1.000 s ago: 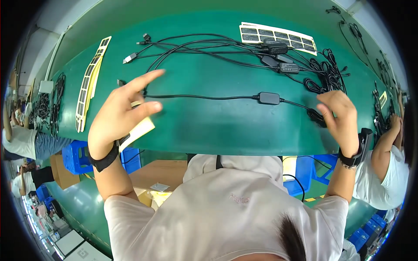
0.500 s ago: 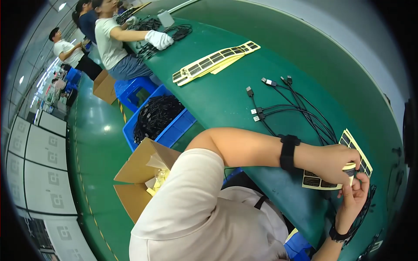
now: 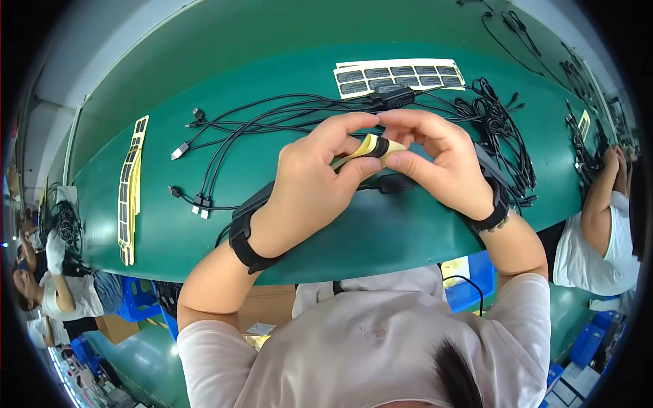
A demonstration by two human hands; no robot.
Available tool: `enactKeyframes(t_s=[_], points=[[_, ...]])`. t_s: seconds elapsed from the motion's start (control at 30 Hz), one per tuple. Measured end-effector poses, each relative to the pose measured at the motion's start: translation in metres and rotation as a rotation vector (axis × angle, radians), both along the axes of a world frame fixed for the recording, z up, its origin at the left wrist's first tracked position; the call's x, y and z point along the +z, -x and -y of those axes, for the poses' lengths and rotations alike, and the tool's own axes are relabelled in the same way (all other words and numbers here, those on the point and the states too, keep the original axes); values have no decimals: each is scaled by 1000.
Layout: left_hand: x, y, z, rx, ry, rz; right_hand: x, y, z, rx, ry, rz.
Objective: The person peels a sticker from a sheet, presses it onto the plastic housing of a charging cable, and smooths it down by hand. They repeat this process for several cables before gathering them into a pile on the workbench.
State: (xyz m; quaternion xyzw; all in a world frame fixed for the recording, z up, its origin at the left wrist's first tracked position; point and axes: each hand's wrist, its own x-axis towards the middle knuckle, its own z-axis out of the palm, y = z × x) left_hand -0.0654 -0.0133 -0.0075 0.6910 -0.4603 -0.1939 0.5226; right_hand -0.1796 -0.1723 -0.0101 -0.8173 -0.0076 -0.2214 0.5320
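Observation:
In front of my chest, above the green table, a curled sheet of dark labels with yellow backing [image 3: 367, 151] is between my hands. My left hand [image 3: 314, 178] grips the sheet, thumb beneath and fingers over it. My right hand [image 3: 442, 162] has its thumb and fingertips at the sheet's bent right end, by a dark label; the fingertips of both hands nearly meet. Behind and under the hands lie black cables [image 3: 235, 129] with small dark box modules [image 3: 394, 98]. Their USB plugs [image 3: 180, 151] point left.
A flat label sheet [image 3: 350, 76] lies beyond the cables. A stack of label strips [image 3: 126, 197] is at the left. Coiled cables [image 3: 507, 136] sit to the right. Co-workers are at both ends, one with a white glove [image 3: 54, 251]. Blue bins [image 3: 479, 275] stand below the table edge.
My view has swung round, bringing the hands from the lower right to the middle. Both hands remain at the label sheet, which now shows curled between them.

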Motion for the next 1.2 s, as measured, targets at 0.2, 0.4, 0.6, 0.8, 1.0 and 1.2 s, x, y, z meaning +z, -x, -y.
enactKeyframes(t_s=[0.2,0.4,0.6,0.8,1.0,1.2], points=[[-6,3,-3,47,185,65,4,3,-3,11,28,-102],[1,5,-3,84,102,141,-3,-3,-11,-166,334,179],[-2,12,-3,69,123,47,-1,-2,-12,-149,487,278],[-3,11,0,117,35,-302,-2,0,-15,-179,662,442],[1,-24,-9,204,102,-117,39,21,0,-46,651,275],[26,-26,-14,-50,-158,-417,-1,39,-1,-39,455,-200]])
